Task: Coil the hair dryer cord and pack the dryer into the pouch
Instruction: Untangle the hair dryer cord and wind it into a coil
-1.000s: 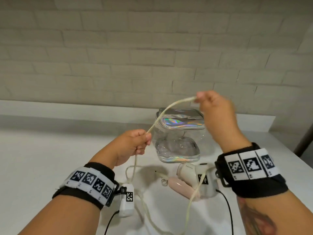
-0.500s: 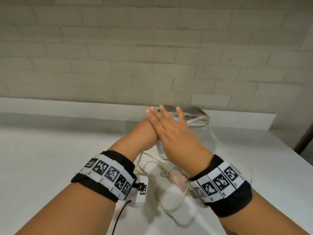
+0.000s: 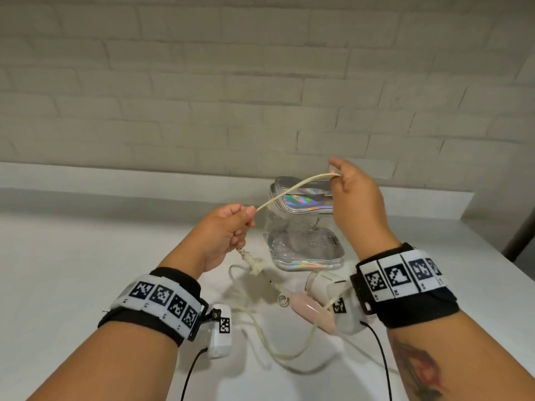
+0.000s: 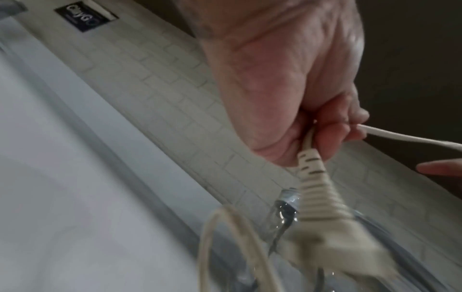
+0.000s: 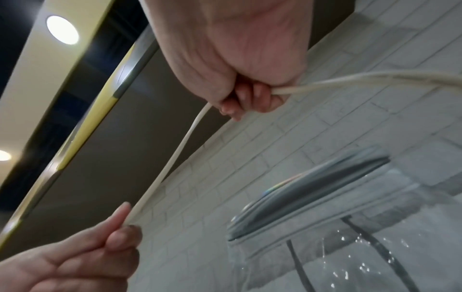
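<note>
A cream cord (image 3: 292, 190) stretches taut between both raised hands. My left hand (image 3: 228, 233) grips it near the plug end, and the plug (image 3: 254, 264) dangles just below the fist; the left wrist view shows the plug (image 4: 322, 213) hanging under my curled fingers (image 4: 335, 134). My right hand (image 3: 351, 195) pinches the cord higher, over the pouch; in the right wrist view the cord (image 5: 175, 154) runs from its fingers (image 5: 250, 98) down to the left hand (image 5: 82, 256). The white and pink hair dryer (image 3: 317, 296) lies on the table below my right wrist. The clear iridescent pouch (image 3: 304, 227) stands open behind it.
The rest of the cord (image 3: 278, 340) lies in loose loops on the white table (image 3: 72, 256) between my forearms. A pale brick wall (image 3: 260, 82) rises behind a low ledge. The table's right edge (image 3: 498, 256) runs close to my right forearm.
Half a second ago my hands were together over the pouch with the right fingers straight. They have since parted, the right hand rising up and right, drawing a length of cord taut.
</note>
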A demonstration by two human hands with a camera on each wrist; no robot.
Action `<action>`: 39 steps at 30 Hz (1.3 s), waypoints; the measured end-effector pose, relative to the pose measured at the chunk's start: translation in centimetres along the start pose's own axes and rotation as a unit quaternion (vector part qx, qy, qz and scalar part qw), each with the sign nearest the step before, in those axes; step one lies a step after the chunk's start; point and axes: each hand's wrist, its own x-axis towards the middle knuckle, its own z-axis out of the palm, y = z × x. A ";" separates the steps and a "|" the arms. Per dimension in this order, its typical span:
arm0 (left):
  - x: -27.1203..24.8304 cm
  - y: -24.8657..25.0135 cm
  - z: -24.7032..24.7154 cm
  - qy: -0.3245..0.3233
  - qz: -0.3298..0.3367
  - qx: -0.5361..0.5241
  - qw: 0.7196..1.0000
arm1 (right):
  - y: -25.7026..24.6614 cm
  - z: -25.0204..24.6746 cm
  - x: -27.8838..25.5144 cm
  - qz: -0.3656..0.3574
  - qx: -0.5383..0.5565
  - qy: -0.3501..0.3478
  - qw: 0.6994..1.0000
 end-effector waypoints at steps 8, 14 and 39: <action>0.4 2.8 4.0 -0.013 0.055 0.203 0.978 | -2.4 2.2 -2.8 -0.259 -0.229 -0.138 0.928; -0.6 4.4 4.7 -0.101 0.034 0.011 0.994 | -2.6 -0.1 -2.4 -0.150 -0.183 -0.107 0.966; 2.6 -1.8 4.6 -0.112 -0.102 0.529 0.835 | 4.2 0.6 -9.0 0.053 -0.151 -0.537 0.829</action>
